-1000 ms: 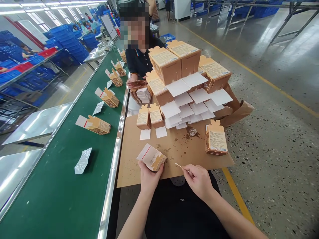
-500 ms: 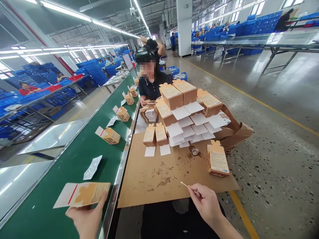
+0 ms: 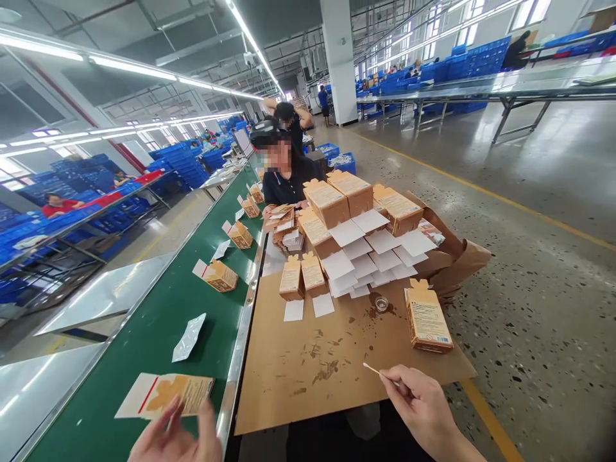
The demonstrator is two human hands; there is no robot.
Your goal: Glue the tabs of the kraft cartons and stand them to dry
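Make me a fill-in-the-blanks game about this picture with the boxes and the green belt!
1. The right hand pinches a thin ____.
2. The left hand hovers over a flat carton that lies on the ____ conveyor belt.
3. The small round dish sits on a sheet of brown ____.
4. The carton's white flap bears a ____ stripe.

Missing words: stick; green; cardboard; red
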